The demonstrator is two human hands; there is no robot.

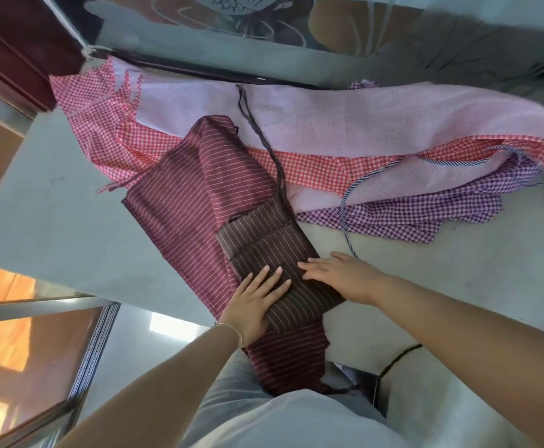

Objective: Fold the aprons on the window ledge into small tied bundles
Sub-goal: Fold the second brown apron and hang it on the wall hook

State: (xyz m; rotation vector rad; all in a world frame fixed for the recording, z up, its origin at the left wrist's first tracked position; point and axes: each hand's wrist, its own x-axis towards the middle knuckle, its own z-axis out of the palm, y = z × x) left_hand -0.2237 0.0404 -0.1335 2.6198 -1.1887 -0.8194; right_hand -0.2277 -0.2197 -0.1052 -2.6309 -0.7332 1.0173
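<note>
Your left hand (pixel 257 299) and right hand (pixel 338 274) press flat, fingers straight, on the maroon apron (pixel 199 189) near the ledge's (pixel 54 227) near edge. Lift either palm carelessly and the brown fold (pixel 264 240) may spring open; the tie (pixel 264 140) trails far.

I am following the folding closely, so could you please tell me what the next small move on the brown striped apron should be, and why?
Probably fold the brown striped apron over once more toward the person. Both the left hand and the right hand lie flat on its folded part, as if smoothing it, while its dark tie cord trails loose across the pink checked aprons, untied.
</note>
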